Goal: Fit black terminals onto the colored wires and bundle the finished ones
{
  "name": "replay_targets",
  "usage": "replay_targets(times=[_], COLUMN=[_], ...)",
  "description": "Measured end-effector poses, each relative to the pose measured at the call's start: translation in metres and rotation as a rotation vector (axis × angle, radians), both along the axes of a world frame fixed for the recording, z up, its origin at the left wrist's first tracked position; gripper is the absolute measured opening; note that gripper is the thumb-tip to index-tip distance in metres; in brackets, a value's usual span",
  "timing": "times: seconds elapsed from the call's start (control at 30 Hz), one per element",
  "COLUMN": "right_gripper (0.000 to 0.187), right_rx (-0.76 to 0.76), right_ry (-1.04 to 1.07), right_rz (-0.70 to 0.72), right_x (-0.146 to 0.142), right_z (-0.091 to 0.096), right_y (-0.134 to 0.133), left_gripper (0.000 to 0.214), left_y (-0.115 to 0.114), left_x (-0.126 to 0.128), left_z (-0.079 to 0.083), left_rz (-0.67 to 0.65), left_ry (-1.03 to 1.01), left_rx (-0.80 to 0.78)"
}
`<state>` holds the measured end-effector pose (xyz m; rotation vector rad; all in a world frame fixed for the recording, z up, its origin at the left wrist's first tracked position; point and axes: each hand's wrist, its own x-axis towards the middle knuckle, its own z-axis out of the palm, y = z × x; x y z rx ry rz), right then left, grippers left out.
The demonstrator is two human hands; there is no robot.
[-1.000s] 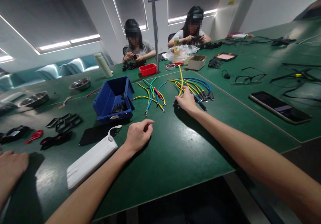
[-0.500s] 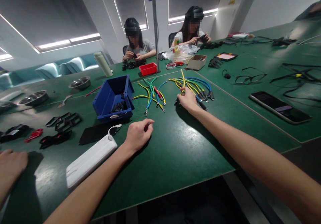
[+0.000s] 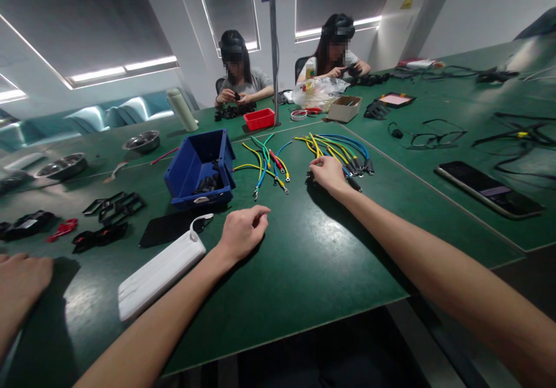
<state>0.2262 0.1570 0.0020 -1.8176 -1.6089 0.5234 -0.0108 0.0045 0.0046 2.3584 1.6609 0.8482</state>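
My right hand (image 3: 329, 174) is at the near left edge of a bundle of cables (image 3: 343, 149), its fingers closed around the lower part of a yellow cable (image 3: 315, 145). Black sleeves (image 3: 368, 167) cover the near ends of several cables in that bundle. My left hand (image 3: 244, 233) rests on the green table with its fingers curled in and nothing visible in them. Beyond it lies a looser group of yellow, blue, green and red cables (image 3: 262, 165) with bare ring terminals. A blue bin (image 3: 182, 174) with black parts inside stands left of these cables.
A white power bank (image 3: 158, 278) and a black phone (image 3: 163, 230) lie left of my left forearm. Another person's hand (image 3: 26, 278) is at the left edge. A red tray (image 3: 259, 120) stands by the pole; a second phone (image 3: 489, 188) lies at right.
The yellow cable in my right hand, upright before, has been lowered onto the bundle. My left hand keeps its place on the table. The view has shifted slightly.
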Motion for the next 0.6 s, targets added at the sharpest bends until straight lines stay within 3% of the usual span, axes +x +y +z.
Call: replay_targets(times=[0.33,0.6], right_gripper=[0.026,0.025], right_rx=[0.017,0.086], right_ry=[-0.046,-0.220], right_rz=[-0.004,-0.038], right_x=[-0.0001,-0.0019], right_z=[0.0021,0.0085], right_y=[-0.0020,-0.0078], left_gripper=[0.020,0.020], left_y=[0.0007,0.0007], left_x=[-0.0005,-0.0001], left_z=[-0.0018,-0.0008], left_rz=[-0.003,-0.001], left_ry=[0.008,0.003], left_rx=[0.001,-0.009])
